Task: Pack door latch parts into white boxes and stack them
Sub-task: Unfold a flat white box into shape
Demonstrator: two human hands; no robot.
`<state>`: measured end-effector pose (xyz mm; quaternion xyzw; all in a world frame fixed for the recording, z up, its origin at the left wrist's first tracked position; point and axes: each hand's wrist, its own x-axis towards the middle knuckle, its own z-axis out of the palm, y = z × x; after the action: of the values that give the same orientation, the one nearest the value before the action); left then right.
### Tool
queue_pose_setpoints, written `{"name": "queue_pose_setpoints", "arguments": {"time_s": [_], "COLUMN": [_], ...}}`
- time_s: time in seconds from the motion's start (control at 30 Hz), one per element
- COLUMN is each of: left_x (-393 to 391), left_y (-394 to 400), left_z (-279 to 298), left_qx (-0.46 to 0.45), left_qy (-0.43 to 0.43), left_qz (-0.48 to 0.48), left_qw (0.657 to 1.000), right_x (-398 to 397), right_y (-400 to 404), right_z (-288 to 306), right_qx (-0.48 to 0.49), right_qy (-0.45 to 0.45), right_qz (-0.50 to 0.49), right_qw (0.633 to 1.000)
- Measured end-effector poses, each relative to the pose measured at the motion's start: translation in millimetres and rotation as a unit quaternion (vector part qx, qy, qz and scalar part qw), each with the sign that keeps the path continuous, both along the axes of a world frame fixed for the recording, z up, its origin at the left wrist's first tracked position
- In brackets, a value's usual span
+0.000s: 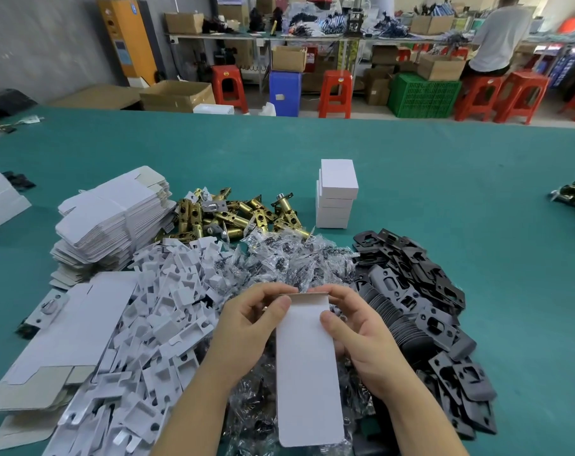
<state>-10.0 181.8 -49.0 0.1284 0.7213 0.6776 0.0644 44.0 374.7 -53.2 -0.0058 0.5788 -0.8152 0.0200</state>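
Head view. White box [307,366]: plain matte white card, long narrow rectangle, no print; the far end shows a thin grey-brown card edge, the near end has rounded corners. Long axis runs 12 to 6 o'clock, far end tipped slightly toward 12. It sits at lower centre, above the pile of clear screw bags [289,255].

Left hand [249,327]: fingers curled round the box's left upper edge, thumb pressed on the white face near the top. Right hand [361,337]: fingers curled over the top right corner, thumb on the right edge.

Stack of closed white boxes [337,199] at 12 o'clock on the green table [460,192]. Brass latch bolts [233,215] at 11, flat box blanks [115,215] at 10, black strike plates [421,301] at 3.
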Motion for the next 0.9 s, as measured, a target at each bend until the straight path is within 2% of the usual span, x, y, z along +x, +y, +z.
{"name": "queue_pose_setpoints", "arguments": {"time_s": [0.2, 0.33, 0.53, 0.67, 0.9], "left_x": [-1.3, -1.3, -0.4, 2.2, 3.5], "left_y": [-1.1, -0.6, 0.2, 2.6, 4.0], "left_z": [2.7, 1.9, 1.9, 2.7, 1.3], "left_qx": [0.024, 0.025, -0.027, -0.063, -0.052], "left_qy": [-0.006, -0.010, 0.007, 0.045, 0.050], "left_qz": [0.035, 0.017, 0.002, 0.009, -0.014], "left_qw": [0.999, 0.999, 1.000, 0.997, 0.997], "right_x": [-0.1, -0.6, 0.4, 0.5, -1.0], "right_y": [-4.9, -6.2, -4.7, -7.6, -9.5], "right_z": [-2.2, -1.7, 1.9, 6.0, 2.3], "right_qx": [0.044, 0.051, 0.031, 0.067, 0.085], "right_qy": [-0.008, -0.006, -0.015, -0.040, -0.032], "right_qz": [0.020, 0.024, 0.004, -0.029, -0.056], "right_qw": [0.999, 0.998, 0.999, 0.997, 0.994]}}
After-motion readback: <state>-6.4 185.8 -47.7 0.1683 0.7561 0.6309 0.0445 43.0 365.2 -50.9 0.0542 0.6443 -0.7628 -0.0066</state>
